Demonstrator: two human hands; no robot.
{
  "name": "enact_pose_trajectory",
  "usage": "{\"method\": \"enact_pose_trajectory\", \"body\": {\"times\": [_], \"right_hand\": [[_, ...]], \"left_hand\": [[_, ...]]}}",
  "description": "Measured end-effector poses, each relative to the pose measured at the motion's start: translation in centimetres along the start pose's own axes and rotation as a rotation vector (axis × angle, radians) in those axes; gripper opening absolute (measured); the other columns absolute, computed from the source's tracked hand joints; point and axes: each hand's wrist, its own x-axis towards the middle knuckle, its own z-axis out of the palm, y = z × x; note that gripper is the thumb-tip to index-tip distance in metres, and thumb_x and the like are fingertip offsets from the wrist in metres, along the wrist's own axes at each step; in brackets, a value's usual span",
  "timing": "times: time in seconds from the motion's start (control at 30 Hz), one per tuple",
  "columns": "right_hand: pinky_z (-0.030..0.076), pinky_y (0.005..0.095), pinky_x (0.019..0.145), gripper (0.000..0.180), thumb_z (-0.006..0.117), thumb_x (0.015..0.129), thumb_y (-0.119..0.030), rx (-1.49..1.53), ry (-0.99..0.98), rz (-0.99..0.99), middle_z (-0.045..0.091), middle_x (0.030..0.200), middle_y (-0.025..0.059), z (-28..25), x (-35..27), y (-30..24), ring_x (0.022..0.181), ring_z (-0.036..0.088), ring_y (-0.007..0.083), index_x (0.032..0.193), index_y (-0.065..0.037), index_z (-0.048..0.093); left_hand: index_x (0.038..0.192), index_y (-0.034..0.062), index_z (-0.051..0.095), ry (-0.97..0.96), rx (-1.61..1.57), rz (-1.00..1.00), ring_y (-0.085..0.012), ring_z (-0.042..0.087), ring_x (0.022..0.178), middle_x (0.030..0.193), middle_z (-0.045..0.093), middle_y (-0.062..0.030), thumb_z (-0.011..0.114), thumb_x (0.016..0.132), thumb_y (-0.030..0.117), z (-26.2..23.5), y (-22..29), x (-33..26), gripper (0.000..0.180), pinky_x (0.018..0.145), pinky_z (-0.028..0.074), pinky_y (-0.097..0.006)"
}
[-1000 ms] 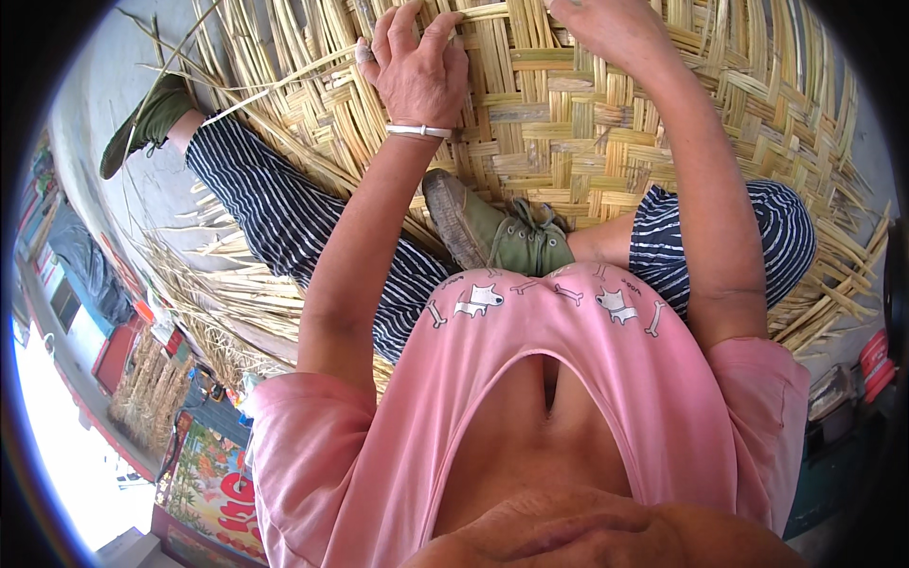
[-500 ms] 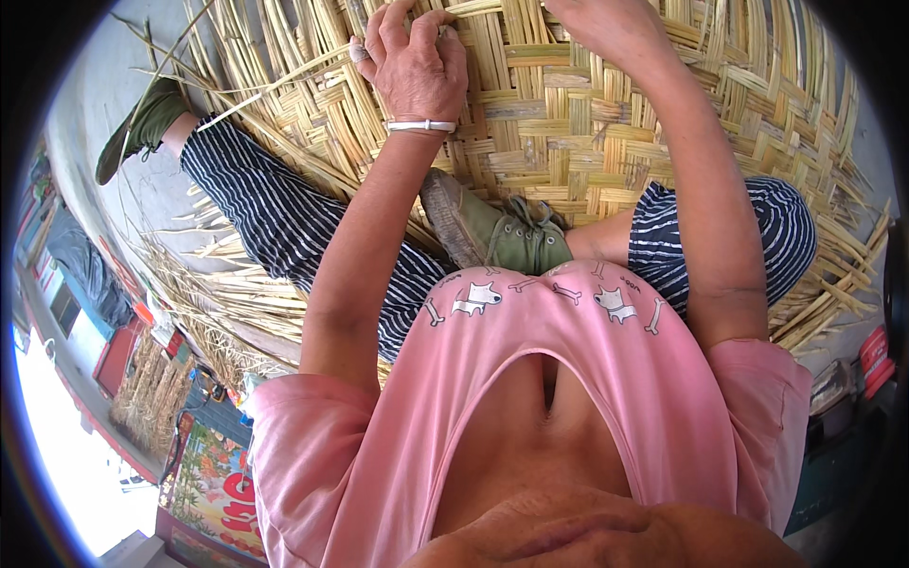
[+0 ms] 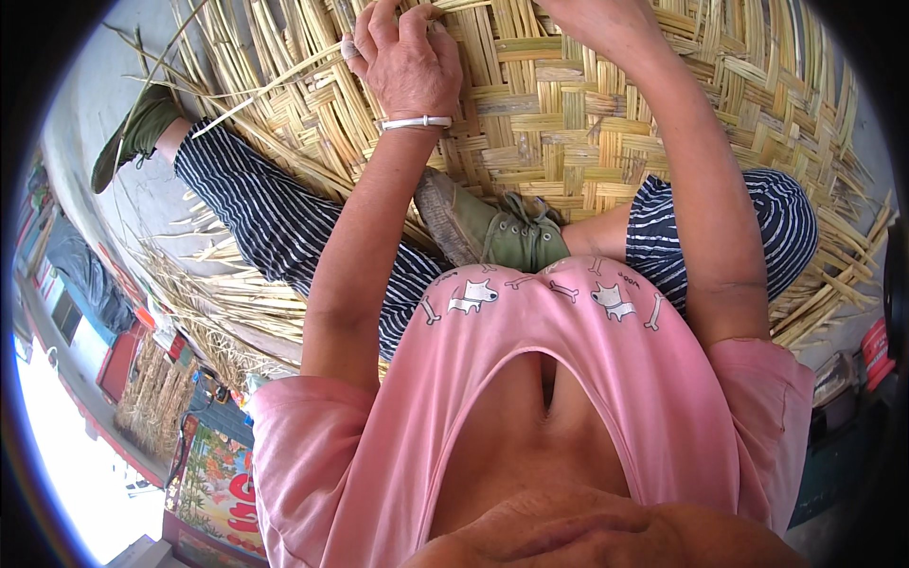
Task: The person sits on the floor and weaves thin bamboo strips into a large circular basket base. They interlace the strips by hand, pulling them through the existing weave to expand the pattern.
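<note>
A wide mat of flat, pale yellow-green reed strips lies woven in front of me. My left hand rests palm down on its left part, fingers apart and bent, with a whitish wrap round one finger and a white bangle on the wrist. Loose reed strips run out to the left from beside those fingers. Over the far middle of the mat is my right hand; its fingers are cut off by the upper edge, so what they hold or touch is hidden.
My green shoe is on the mat's near edge, and the other shoe is out to the left. Unwoven reed ends fan over the floor at left. Dark plastic sheeting and a red object lie at the sides.
My left hand has shifted slightly left and toward the far edge. The right hand has slipped a little farther up and left. The mat looks the same.
</note>
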Motion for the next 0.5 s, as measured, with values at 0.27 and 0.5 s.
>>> {"method": "enact_pose_trajectory", "body": {"times": [0.27,0.5], "right_hand": [[0.04,0.0235,0.052,0.021,0.051,0.104,-0.016,-0.003,-0.02,0.022,0.044,0.07,-0.0007,-0.2,-0.1,-0.3,0.058,0.038,0.0091,0.085,-0.009,0.053],[0.043,0.0244,0.057,0.021,0.051,0.106,-0.019,-0.016,-0.055,0.013,0.047,0.073,0.0005,-0.9,-0.4,-0.4,0.062,0.041,0.0098,0.088,-0.007,0.055]], "left_hand": [[0.11,0.0124,0.063,-0.003,-0.011,-0.016,-0.0375,0.048,0.131,0.132,0.058,-0.0142,0.063,0.088,0.012,0.3,-0.2,-0.1,0.022,0.112,0.032,-0.051],[0.109,0.0124,0.065,-0.005,-0.019,-0.031,-0.0368,0.049,0.131,0.131,0.059,-0.0136,0.064,0.087,0.012,0.1,0.1,0.0,0.022,0.112,0.032,-0.051]]}}
